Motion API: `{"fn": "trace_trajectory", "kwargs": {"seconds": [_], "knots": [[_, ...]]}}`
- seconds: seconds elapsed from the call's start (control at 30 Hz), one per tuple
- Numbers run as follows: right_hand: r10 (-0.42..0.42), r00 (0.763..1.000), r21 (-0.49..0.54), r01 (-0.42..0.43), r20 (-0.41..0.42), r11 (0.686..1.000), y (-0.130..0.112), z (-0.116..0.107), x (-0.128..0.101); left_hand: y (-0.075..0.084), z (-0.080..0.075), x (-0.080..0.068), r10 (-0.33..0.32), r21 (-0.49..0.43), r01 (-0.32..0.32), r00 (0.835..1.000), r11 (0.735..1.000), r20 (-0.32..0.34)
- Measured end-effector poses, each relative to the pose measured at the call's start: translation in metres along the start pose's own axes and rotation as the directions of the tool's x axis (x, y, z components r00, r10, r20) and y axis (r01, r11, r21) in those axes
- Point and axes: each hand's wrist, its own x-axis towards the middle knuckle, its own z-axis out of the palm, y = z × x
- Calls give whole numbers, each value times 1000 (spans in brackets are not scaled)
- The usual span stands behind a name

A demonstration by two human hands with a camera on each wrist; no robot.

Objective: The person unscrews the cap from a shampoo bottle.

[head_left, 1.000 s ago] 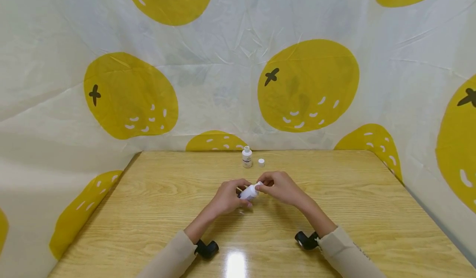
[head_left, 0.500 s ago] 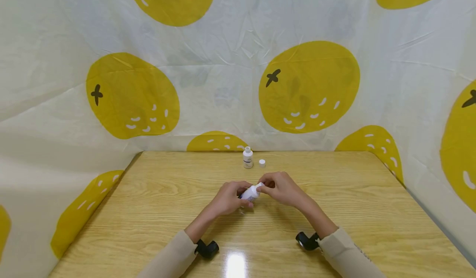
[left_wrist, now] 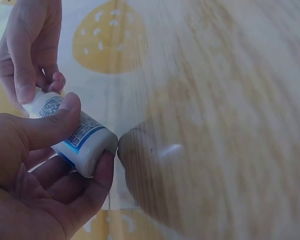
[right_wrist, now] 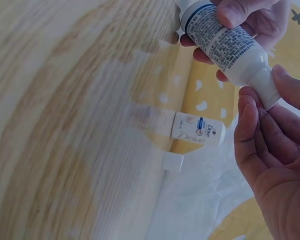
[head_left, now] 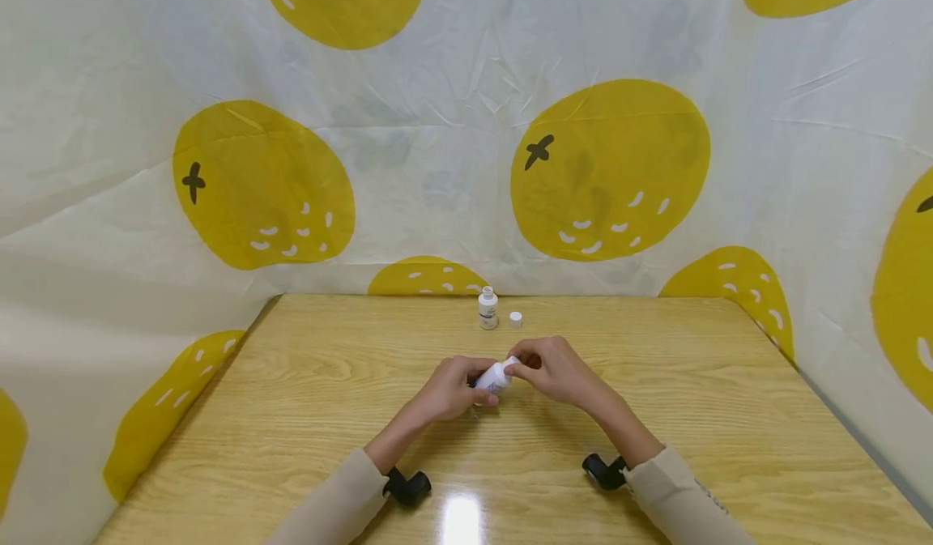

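A small white bottle (head_left: 492, 377) with a blue band and printed label is held tilted above the wooden table (head_left: 291, 399), between both hands. My left hand (head_left: 452, 385) grips its body (left_wrist: 79, 140), thumb on top and fingers underneath. My right hand (head_left: 543, 367) pinches the bottle's cap end (right_wrist: 266, 87) with its fingertips. Behind them, a second small white bottle (head_left: 487, 308) stands upright near the table's far edge, its neck bare. A loose white cap (head_left: 516, 319) lies just to its right; both also show in the right wrist view, bottle (right_wrist: 197, 133) and cap (right_wrist: 172, 162).
A white cloth with large yellow fruit shapes (head_left: 608, 164) hangs behind and on both sides of the table. Black wrist mounts sit at the left sleeve (head_left: 406, 487) and the right sleeve (head_left: 602, 472). A light glare lies on the near table edge (head_left: 462, 521).
Both hands have stayed on the tilted bottle almost in the same place; the right hand's fingers have shifted slightly around the cap end. The far bottle and loose cap have not moved.
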Motion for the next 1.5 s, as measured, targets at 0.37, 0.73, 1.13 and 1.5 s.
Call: {"fn": "trace_trajectory", "kwargs": {"seconds": [0.37,0.73,1.13,1.5], "knots": [[-41,999,7,41,-3,999,1,-1,-1,3,-1,-1,5,12,-6,1000,1000,9],[-84,996,25,84,-2,996,4,-1,-1,4,-1,-1,2,-30,-1,1000,1000,28],[-46,998,59,44,36,997,5,-3,-1,3,-2,-1,13,14,-14,1000,1000,27],[82,995,81,-87,57,993,4,-3,-1,1,-4,-1,-22,-19,22,1000,1000,5]]}}
